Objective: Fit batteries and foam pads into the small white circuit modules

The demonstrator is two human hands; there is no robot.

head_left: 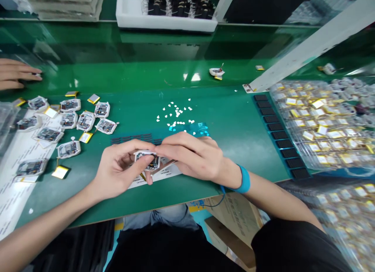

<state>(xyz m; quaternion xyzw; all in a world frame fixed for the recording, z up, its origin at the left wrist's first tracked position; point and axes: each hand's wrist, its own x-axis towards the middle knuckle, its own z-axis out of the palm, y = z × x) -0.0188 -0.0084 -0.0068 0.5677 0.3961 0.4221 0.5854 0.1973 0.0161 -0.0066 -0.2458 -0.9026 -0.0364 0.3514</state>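
Observation:
My left hand point(115, 170) grips a small white watch casing point(154, 162) with an exposed circuit board, its thumb lying across the board. My right hand point(200, 157) meets the casing's right edge with its fingertips. A pair of metal tweezers point(164, 166) appears to be held in that hand, slanting below the casing; its tips are hard to make out. A blue wrist strap point(245, 179) circles my right wrist. Beneath both hands lie a printed paper sheet point(172, 172) and a sheet of dark strips point(131, 137), each partly hidden.
Similar casings point(68, 149) with yellow-edged batteries point(60, 171) lie at left. White bits point(177, 112) dot the green table point(234, 127). Black pads point(281, 143) line up beside battery trays point(319, 135) at right. Another person's hand point(17, 73) is at far left; a white post point(307, 41) rises right.

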